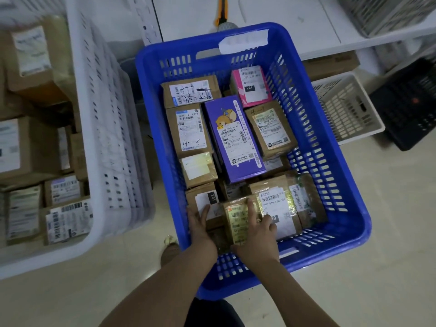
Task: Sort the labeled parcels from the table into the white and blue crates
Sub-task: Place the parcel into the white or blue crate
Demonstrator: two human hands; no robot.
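Note:
A blue crate [330,142] on the floor holds several labeled parcels, among them a purple box [233,140] and a pink one [251,87]. Both my hands reach into its near end around a small yellowish-brown parcel [237,220]. My left hand [200,225] lies at the parcel's left side, fingers straight against a brown box marked 231 [207,201]. My right hand [258,234] holds the parcel's right edge, its fingers spread over the neighbouring white-labeled packet [276,208]. A white crate [106,128] at the left is full of brown labeled boxes.
A white table edge [259,15] runs behind the blue crate, with a yellow-black tool [223,10] on it. An empty beige basket [346,107] and a black crate [410,107] sit at the right. Pale floor lies in front.

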